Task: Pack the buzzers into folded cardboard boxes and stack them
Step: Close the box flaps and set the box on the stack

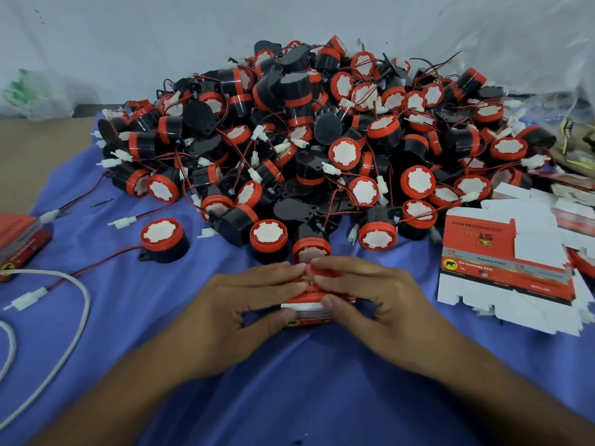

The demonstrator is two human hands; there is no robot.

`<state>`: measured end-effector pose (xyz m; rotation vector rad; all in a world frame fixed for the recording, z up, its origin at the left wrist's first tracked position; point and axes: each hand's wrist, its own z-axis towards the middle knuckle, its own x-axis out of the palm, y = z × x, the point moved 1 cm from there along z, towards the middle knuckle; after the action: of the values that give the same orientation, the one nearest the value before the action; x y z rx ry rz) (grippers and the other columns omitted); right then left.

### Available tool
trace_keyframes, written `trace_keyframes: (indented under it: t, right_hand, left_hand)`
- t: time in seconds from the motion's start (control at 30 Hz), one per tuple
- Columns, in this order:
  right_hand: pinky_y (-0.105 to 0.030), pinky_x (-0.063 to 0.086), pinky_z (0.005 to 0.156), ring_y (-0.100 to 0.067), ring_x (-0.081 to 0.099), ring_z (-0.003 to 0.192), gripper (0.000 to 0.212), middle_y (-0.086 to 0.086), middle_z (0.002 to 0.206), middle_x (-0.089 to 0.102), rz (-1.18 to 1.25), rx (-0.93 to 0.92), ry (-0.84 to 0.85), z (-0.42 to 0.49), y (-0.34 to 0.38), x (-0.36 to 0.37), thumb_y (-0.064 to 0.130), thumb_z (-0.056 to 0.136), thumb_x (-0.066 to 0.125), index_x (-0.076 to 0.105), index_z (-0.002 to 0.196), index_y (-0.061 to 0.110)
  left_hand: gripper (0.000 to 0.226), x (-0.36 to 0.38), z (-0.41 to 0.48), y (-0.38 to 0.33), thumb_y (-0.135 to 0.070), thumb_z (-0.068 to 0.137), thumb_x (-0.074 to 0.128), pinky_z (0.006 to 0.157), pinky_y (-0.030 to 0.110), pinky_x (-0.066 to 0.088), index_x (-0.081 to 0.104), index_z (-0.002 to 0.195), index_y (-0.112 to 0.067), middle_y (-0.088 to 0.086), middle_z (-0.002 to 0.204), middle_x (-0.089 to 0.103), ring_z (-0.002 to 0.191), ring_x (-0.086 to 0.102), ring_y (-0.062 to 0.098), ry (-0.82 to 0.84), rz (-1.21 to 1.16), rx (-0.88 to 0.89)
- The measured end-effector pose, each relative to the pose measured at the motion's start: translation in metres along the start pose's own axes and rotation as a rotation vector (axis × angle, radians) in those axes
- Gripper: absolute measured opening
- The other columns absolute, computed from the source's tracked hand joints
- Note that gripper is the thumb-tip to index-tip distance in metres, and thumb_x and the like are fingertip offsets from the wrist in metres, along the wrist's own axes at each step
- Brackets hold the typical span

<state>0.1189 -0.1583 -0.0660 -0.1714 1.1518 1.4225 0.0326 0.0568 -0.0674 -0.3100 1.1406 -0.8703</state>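
A person's two hands are closing round a small red cardboard box (308,313) on a blue cloth (289,387). The left hand (244,304) and the right hand (370,297) are meeting fingertip to fingertip over its top, fingers curled across the upper flaps and both thumbs pinching the near side. The box is sitting between the palms, its printed side face with a yellow elephant badge turning toward the person. Whether a buzzer is lying inside cannot be told, since the fingers are covering the opening, and the palms are hiding both ends, so its long axis is hard to judge.

Just beyond the fingertips a buzzer (310,247) is standing with its red-rimmed white face tilting toward the hands. Behind it a large pile of buzzers (322,140) is spreading across the cloth, black bodies, red caps and red-and-black wires with white plugs pointing every way. Beyond the left hand a single buzzer (164,241) is resting apart from the heap, face up.

To the right of the right hand, flat box blanks (502,268) are lying fanned in a loose stack, their print reading upside down to the person. Far out past the left hand, a stack of red boxes (19,239) is being cut off by the frame edge, and a white cord (75,320) is looping near it.
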Motion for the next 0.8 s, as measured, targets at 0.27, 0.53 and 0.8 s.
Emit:
trace_keyframes:
  t: [0.27, 0.53, 0.8]
  right_hand:
    - [-0.03, 0.051, 0.1, -0.009, 0.058, 0.125, 0.024, -0.002, 0.124, 0.069, -0.078, -0.02, -0.073, 0.005, 0.008, 0.008, 0.025, 0.093, 0.071, 0.076, 0.106, 0.006]
    - [-0.03, 0.047, 0.104, -0.009, 0.05, 0.134, 0.022, -0.003, 0.13, 0.063, 0.008, -0.022, 0.063, 0.004, 0.006, 0.004, 0.017, 0.098, 0.061, 0.076, 0.113, 0.01]
    - [-0.041, 0.046, 0.107, -0.021, 0.054, 0.131, 0.022, -0.008, 0.12, 0.069, -0.204, -0.176, -0.009, 0.002, 0.01, 0.01, 0.024, 0.097, 0.066, 0.076, 0.103, 0.004]
  left_hand:
    - [0.034, 0.002, 0.0, 0.0, -0.028, 0.094, 0.066, 0.101, 0.03, 0.051, 0.066, 0.125, -0.014, -0.005, 0.137, 0.06, 0.128, 0.055, 0.006, -0.042, 0.051, 0.056]
    - [0.037, 0.005, -0.005, 0.001, -0.034, 0.098, 0.055, 0.11, 0.029, 0.043, 0.063, 0.129, -0.015, 0.002, 0.139, 0.058, 0.136, 0.048, 0.014, -0.011, 0.334, 0.196]
    - [0.038, 0.008, -0.008, -0.008, -0.029, 0.1, 0.051, 0.086, 0.044, 0.06, 0.066, 0.126, -0.006, 0.01, 0.138, 0.059, 0.133, 0.051, 0.03, 0.008, 0.589, 0.238]
